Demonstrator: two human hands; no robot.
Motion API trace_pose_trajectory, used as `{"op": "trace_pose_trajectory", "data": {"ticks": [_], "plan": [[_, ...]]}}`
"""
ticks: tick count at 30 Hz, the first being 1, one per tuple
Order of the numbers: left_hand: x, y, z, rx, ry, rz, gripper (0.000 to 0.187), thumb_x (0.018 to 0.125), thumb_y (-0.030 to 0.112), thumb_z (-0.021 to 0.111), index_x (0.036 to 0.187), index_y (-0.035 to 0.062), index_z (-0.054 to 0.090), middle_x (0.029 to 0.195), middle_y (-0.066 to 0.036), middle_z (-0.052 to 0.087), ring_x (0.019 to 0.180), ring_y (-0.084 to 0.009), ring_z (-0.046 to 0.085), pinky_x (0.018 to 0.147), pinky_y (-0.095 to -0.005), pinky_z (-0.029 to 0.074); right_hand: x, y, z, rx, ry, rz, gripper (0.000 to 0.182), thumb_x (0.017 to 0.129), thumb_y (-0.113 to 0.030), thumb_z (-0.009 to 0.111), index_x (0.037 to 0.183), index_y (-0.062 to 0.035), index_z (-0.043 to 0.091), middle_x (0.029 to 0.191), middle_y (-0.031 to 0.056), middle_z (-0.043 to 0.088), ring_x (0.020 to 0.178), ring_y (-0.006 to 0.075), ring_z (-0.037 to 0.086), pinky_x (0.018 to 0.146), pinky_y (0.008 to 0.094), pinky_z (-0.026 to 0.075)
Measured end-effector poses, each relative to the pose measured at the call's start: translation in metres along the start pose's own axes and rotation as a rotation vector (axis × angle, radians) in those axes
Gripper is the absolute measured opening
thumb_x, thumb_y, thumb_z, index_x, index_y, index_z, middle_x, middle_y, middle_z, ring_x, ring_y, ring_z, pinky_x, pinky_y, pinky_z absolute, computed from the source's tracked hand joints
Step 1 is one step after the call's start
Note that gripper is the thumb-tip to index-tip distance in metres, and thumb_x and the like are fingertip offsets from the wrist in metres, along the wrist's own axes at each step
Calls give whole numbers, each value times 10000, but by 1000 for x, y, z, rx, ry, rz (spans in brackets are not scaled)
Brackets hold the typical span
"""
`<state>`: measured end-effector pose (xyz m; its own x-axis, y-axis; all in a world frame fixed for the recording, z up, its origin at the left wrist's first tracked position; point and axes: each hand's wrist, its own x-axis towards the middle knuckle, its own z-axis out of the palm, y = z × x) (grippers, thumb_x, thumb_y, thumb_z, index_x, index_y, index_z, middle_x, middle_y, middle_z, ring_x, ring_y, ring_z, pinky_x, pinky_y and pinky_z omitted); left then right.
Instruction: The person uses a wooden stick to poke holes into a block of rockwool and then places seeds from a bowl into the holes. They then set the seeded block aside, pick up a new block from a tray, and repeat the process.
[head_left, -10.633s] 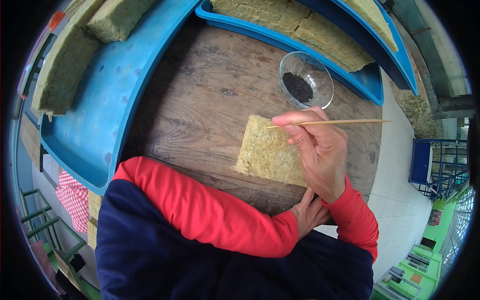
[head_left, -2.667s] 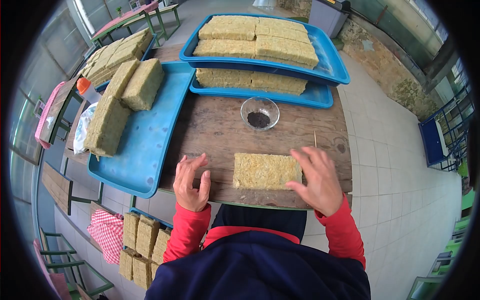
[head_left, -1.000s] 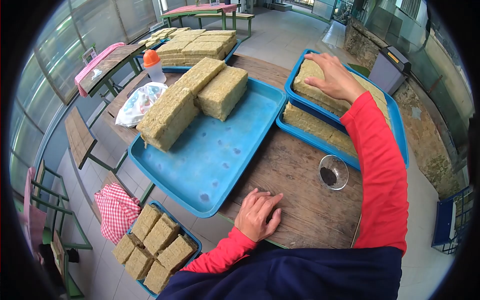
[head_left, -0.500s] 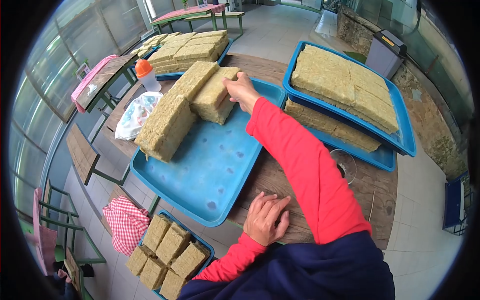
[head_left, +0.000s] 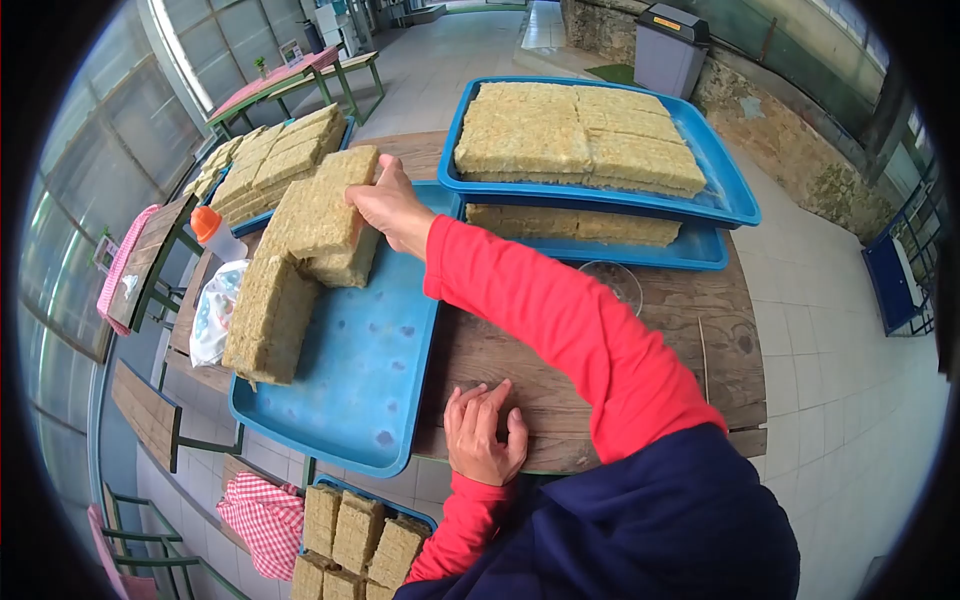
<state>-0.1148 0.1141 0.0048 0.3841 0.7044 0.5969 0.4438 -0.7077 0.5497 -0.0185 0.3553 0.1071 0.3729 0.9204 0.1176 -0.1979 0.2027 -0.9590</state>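
Observation:
My right hand (head_left: 392,207) grips the right edge of a yellowish, fibrous rockwool slab (head_left: 335,205), thumb on top, the other fingers mostly hidden. Beneath that slab another rockwool piece (head_left: 350,266) shows, standing in a shallow blue tray (head_left: 345,410). A tall row of rockwool (head_left: 268,320) stands along the tray's left side, touching or nearly touching the held slab. My left hand (head_left: 485,435) lies on the wooden table (head_left: 570,400) right of the tray, fingers loosely spread, holding nothing.
Stacked blue trays of rockwool (head_left: 600,205) stand at the right back. Another loaded tray (head_left: 350,130) is at the left back, near an orange-capped bottle (head_left: 215,232) and a plastic bag (head_left: 217,310). Rockwool blocks (head_left: 355,535) fill a lower tray. A clear round dish (head_left: 615,285) sits behind my right forearm.
The camera view has turned to the right. My right hand has brought the gripped slab leftward, so it now overlaps the left row in view. My left hand stays on the table.

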Motion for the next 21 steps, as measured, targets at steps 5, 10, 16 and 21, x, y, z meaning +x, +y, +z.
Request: {"op": "trace_pose_trajectory", "data": {"ticks": [5,10,16,21], "plan": [[0,0,1,19,12,-8,316,768,123,600,1074,46,620,958,-98,639,1001,-304,572,1000,-479,374,-89,-80,-90,-72,-521,132,654,754,-55,611,1346,50,353,1025,133,590,895,160,559,750,297,458],[-2,-6,5,25,51,13,309,779,77,582,1082,17,596,983,-147,621,975,-325,580,986,-469,388,-164,-100,-206,-318,-747,342,550,784,-17,539,1324,5,437,1150,135,589,1011,134,553,876,271,441],[0,-1,5,13,16,-8,346,778,40,575,1124,30,597,997,-115,632,948,-306,594,973,-451,400,-227,-72,-268,-740,-710,294,449,785,-24,539,1234,-30,527,1056,126,643,938,213,615,848,328,475],[-1,6,-2,-45,-90,22,340,775,78,608,1113,44,608,994,-116,629,958,-309,585,990,-465,383,-234,-81,-267,-1147,-527,-191,254,796,-84,648,1040,-21,616,991,153,645,929,305,614,796,384,491]]}}
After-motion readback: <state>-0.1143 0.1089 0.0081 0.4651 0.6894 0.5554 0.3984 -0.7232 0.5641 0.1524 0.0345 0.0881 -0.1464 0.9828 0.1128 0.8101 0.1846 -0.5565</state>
